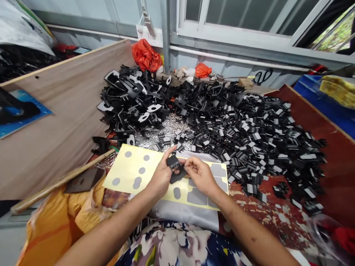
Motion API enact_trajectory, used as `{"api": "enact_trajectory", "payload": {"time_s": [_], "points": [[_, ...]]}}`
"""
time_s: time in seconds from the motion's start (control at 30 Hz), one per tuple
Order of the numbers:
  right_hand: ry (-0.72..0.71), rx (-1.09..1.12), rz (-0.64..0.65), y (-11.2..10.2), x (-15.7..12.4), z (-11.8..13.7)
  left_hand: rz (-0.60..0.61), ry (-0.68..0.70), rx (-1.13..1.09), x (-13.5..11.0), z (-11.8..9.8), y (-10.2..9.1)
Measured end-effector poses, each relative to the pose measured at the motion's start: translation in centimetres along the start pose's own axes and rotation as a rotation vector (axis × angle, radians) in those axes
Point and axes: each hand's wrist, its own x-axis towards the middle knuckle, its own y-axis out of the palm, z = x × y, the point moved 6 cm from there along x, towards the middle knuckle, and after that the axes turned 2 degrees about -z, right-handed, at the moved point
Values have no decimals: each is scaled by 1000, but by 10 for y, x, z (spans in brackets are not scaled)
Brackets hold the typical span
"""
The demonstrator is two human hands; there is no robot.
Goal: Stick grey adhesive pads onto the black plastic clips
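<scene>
My left hand [162, 173] grips a black plastic clip part [174, 164] with a curved top and a flat base. Its fingers are closed round the part, the thumb pointing up. My right hand [198, 173] touches the right edge of the same part, thumb and forefinger pinched together; whatever lies between those fingertips is too small to make out. Under both hands lies a yellow backing sheet [122, 168] with grey adhesive pads. Round pads sit on its left, larger squarish grey pads [197, 196] on its right.
Beyond the sheet are heaps of small black clips [249, 140] and larger black parts [130, 96], with loose metal pins [173, 127] between. A wooden board [66, 99] walls the left. A wooden stick [63, 179] slants beside an orange bag [55, 225]. Scissors [263, 76] lie at the back.
</scene>
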Motion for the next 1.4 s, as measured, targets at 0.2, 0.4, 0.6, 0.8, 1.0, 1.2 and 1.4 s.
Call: {"api": "enact_trajectory", "payload": {"time_s": [0.2, 0.4, 0.6, 0.8, 1.0, 1.2, 1.4], "points": [[-152, -382, -110, -6, -24, -19, -167, -117, 23, 15, 6, -47], [40, -118, 161, -10, -22, -36, -122, -212, -75, 28, 13, -68], [36, 145, 327, -22, -22, -12, -105, -130, -82, 18, 4, -57], [-81, 65, -122, -20, -19, 8, 130, -165, -156, -14, 1, -18], [-87, 75, -174, -5, -18, 8, 189, -186, -247, -19, 11, -3], [-109, 48, -176, -2, -19, 8, 186, -182, -258, -20, 10, -3], [-127, -4, -172, 2, -21, 10, 188, -174, -265, -21, 11, -5]]}}
